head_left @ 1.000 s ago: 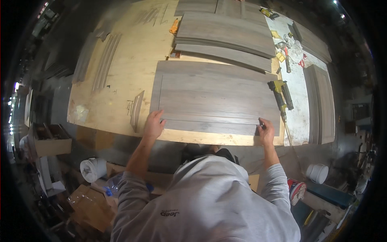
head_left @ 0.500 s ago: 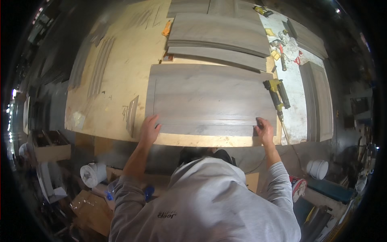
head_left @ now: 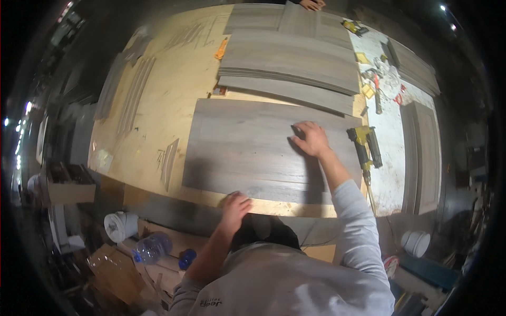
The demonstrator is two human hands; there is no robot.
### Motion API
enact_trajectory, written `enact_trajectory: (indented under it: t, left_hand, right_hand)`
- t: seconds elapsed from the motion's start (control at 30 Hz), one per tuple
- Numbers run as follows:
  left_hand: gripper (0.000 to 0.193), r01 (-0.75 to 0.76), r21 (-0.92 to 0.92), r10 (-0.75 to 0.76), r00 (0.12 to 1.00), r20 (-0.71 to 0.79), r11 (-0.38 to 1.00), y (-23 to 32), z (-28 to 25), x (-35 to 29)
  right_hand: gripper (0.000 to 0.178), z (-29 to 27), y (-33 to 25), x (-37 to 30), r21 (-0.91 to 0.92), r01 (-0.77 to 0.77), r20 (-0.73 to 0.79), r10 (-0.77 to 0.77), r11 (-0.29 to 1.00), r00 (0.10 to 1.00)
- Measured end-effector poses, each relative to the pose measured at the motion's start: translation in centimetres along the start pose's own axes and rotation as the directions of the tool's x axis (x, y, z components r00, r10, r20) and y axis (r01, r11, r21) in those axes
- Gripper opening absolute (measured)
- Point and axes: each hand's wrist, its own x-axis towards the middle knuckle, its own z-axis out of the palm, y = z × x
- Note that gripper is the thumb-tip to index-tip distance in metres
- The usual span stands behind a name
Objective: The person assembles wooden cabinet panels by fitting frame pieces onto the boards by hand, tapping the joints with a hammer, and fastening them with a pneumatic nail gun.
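A grey-brown wood panel (head_left: 247, 142) lies flat on the plywood table before me, with a thin lengthwise line near its front edge. Over its right half is my right hand (head_left: 312, 139), thumb and fingers apart, casting a shadow on the face. Whether the fingertips touch the wood I cannot tell. My left hand (head_left: 236, 208) is at the table's front edge beside the panel, fingers curled together; anything inside them is hidden. To the right of the panel, a yellow-and-black nail gun (head_left: 363, 146) lies with its hose running toward the front.
Behind the panel is a stack of similar boards (head_left: 290, 55). Another person's hand (head_left: 312, 5) touches a board at the far edge. Thin strips (head_left: 136, 97) lie at left, a short curved strip (head_left: 169, 164) nearer. Framed panels (head_left: 421, 158) stand at right, beside crumpled white material (head_left: 388, 79).
My right hand has moved from the panel's front right corner inward over its face. My left hand has shifted right and nearer me. Another person's hand has appeared at the far edge.
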Motion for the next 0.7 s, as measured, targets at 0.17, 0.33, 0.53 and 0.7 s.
enact_trajectory:
  t: [0.17,0.33,0.53,0.7]
  left_hand:
    - [0.051,0.014,-0.070,-0.023,0.991,-0.129,0.997,-0.2,8.1,-0.1]
    - [0.060,0.076,0.001,-0.074,0.974,-0.213,0.997,0.2,7.2,1.1]
    - [0.054,-0.086,0.442,0.147,0.983,-0.105,0.893,1.7,3.8,6.2]
    - [0.066,-0.269,0.758,0.233,0.960,0.158,0.595,7.4,6.3,10.5]
  right_hand:
    - [0.041,2.9,0.3,3.2,-0.006,-0.139,0.070,0.139,0.990,0.988]
    - [0.040,1.7,1.5,-3.3,0.031,-0.148,0.083,0.145,0.988,0.986]
    - [0.042,2.0,-1.9,-16.7,0.068,-0.508,0.053,0.505,0.859,0.861]
    - [0.047,5.0,-9.1,-23.1,0.309,-0.706,0.075,0.724,0.637,0.686]
